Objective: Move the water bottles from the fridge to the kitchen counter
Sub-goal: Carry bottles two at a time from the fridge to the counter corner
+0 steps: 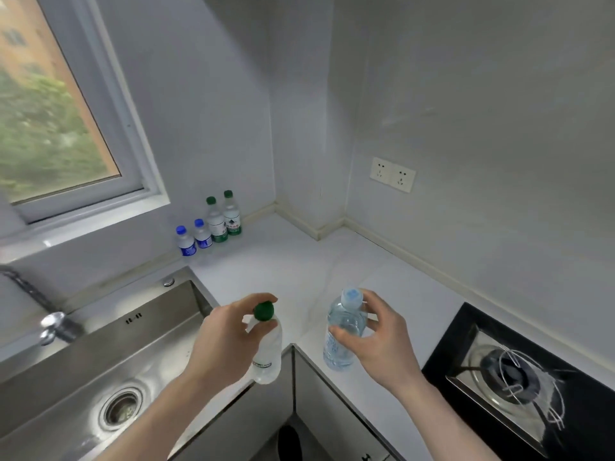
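**Two bottles held over the worktop corner**

The left hand point(229, 341) grips a green-capped bottle point(268, 347) by its neck, fingers point(263, 299) curled round just under the cap, at the worktop point(299, 271) edge beside the sink point(100, 361). The right hand point(382, 334) holds a blue-capped bottle point(344, 331), thumb across the front and fingers round the back. Whether either bottle's base touches the worktop is hard to tell from here. Four more bottles point(209, 224) stand in a row against the wall under the window point(66, 104). A hob point(519, 374) sits to the right.
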Available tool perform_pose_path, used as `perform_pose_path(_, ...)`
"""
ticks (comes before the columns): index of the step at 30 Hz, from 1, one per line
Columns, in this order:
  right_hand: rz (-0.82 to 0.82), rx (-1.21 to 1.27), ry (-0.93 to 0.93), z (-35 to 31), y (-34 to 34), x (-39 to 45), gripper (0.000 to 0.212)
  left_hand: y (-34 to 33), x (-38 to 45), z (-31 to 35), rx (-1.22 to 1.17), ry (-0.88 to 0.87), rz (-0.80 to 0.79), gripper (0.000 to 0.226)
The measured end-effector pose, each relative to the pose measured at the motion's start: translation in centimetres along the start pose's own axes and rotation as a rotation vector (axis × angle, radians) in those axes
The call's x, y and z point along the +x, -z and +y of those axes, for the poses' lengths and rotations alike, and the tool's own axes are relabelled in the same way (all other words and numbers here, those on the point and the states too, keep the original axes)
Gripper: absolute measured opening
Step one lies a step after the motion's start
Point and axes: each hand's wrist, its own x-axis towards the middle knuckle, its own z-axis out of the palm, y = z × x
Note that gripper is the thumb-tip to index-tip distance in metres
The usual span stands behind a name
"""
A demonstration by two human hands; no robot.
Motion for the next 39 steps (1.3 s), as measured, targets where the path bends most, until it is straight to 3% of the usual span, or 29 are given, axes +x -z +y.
perform_pose_path(13,-0.027,0.049,-0.035,3.6,-4.2,16.2,0.044,0.6,17.6,-2.2,0.11,0.006,-0.059,0.032)
perform_pose_path(21,-0.058,0.016,-0.063,6.9,-7.2,26.7,0.044,0.1,28.7,-4.2,0.334,-0.041,-0.09,0.031)
perform_pose_path(39,-0.121,-0.08,-0.102,11.1,-14.1,40.2,0.05,-1.6,44.6,-10.8,0.587,-0.019,-0.211,0.024)
